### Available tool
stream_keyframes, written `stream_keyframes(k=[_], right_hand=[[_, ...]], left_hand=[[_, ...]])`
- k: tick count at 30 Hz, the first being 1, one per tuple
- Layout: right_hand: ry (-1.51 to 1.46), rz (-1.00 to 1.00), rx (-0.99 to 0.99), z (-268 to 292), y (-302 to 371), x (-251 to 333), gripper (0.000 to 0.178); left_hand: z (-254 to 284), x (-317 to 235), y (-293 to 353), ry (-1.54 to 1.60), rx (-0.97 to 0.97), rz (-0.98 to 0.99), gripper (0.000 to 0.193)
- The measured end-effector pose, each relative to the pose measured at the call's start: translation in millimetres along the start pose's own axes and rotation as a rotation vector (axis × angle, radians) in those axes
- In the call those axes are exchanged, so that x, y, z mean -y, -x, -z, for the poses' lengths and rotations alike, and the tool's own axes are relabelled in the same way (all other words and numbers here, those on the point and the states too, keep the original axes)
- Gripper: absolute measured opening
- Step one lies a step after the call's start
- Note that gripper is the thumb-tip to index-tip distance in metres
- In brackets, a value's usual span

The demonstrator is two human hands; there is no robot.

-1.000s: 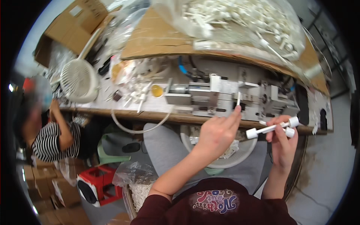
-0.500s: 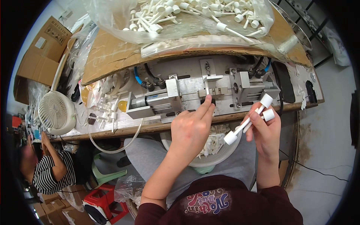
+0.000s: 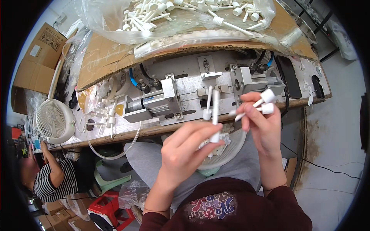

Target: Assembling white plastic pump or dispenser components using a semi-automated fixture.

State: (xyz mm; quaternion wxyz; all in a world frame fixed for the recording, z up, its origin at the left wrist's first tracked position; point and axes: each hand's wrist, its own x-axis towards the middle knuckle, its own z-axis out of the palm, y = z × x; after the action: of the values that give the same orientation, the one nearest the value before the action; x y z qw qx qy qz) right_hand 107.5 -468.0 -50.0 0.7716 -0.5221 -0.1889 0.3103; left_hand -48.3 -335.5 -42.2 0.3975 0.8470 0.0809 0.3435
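Note:
My left hand (image 3: 189,148) is closed, its thumb and fingertips pinching a white capped stick (image 3: 215,115) that stands upright and is slightly blurred. Just beyond it a second white capped stick (image 3: 208,104) shows, cap downward, in front of the metal fixture (image 3: 211,91); whether my fingers touch it I cannot tell. My right hand (image 3: 264,125) is closed around white capped sticks, with two caps (image 3: 267,96) at its upper side and thin stems pointing left. Below both hands, a white basket (image 3: 242,145) of white plastic pieces rests at my lap, partly hidden by my left hand.
Metal cylinder units flank the fixture, one on the left (image 3: 154,100) and one on the right (image 3: 254,82). Behind them, a cardboard sheet (image 3: 104,61) bears a clear bag of white capped sticks (image 3: 150,17). A white fan (image 3: 55,120) stands left; a person (image 3: 54,177) sits beyond.
My left hand has drawn back from the fixture and now pinches a capped stick. A stick whose cap hung at the lower left of my right hand no longer shows there. The view has shifted slightly.

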Motion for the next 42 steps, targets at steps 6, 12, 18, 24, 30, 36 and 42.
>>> stream_keyframes(k=[6,12,18,24,30,36,42], right_hand=[[0.091,0.206,-0.030,-12.0,10.4,6.2,0.020],[0.632,0.598,0.017,4.1,10.5,0.0,0.021],[1.000,0.994,0.001,8.0,4.3,-5.9,0.034],[1.178,1.222,0.156,4.5,-3.8,-18.0,0.038],[1.077,1.255,0.185,-0.7,-14.1,-23.0,0.041],[1.042,1.232,0.095,3.1,-23.7,-29.5,0.037],[0.733,0.852,0.129,4.5,-2.6,-12.0,0.043]], left_hand=[[-22.0,20.1,-5.1,-0.392,0.008,0.006,0.031],[-23.9,27.8,-13.8,-0.639,0.083,-0.069,0.029],[-21.6,29.3,-15.1,-0.465,0.083,-0.025,0.034],[-10.8,3.7,-7.0,0.146,0.106,0.054,0.045],[-6.6,5.6,-1.5,0.444,0.093,0.182,0.041],[-14.6,6.2,-1.1,0.039,-0.021,0.060,0.034],[-22.0,27.5,-5.4,-0.476,0.070,-0.095,0.029]])
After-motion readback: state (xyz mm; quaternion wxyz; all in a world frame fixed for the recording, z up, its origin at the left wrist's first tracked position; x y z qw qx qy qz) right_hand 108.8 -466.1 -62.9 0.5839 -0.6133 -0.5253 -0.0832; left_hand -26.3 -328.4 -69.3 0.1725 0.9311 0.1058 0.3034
